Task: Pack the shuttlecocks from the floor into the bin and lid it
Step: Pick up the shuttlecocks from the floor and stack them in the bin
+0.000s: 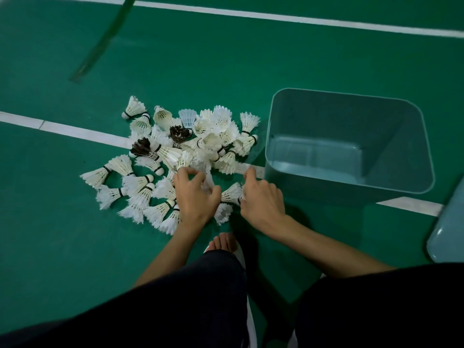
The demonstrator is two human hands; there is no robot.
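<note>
While most shuttlecocks (160, 151) lie heaped on the floor (50, 247), my left hand (194, 194) curls loosely around one's feathers; squeezing harder could crush them. My right hand (262, 197) pinches another beside it, and a weak grip may drop it short of the bin (424, 136), standing open and empty. The lid (449, 229) waits at far right.

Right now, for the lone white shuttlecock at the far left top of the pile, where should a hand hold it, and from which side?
Probably at the cork. This shuttlecock lies on its side on the floor, apart from the heap, cork end toward the near left and feather skirt toward the far right. Come from above on its left side and pinch the hard cork or the band just behind it; the feathers look crushable.
</note>
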